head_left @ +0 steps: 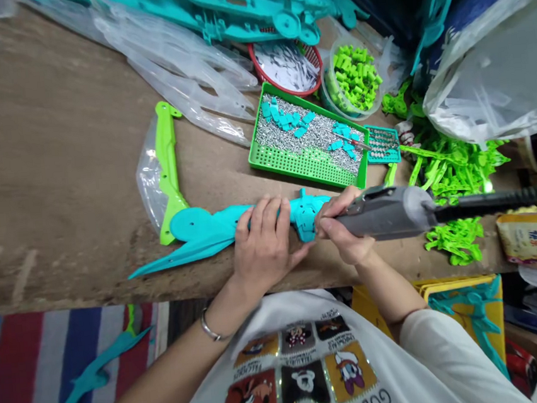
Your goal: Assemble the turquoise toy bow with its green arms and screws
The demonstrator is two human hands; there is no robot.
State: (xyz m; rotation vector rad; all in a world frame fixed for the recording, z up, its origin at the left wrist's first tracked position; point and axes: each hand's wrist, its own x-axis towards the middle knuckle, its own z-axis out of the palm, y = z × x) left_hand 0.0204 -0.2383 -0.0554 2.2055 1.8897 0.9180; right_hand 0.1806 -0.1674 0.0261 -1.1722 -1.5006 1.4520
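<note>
My left hand lies over a long turquoise plastic part, fingers bent across it and pressing it on the brown table. My right hand is wrapped round the front end of a grey power screwdriver, which lies nearly level with its cable running off to the right. The tool's tip is hidden by my right hand, beside the turquoise joint of the part. A lime green piece with a clear plastic panel touches the turquoise part's left end.
Beyond my hands, a green tray holds screws and small turquoise pieces. Behind it are a red basket and a clear tub of green pieces. Green parts pile up at right, near a white bag. Clear panels lie at the back.
</note>
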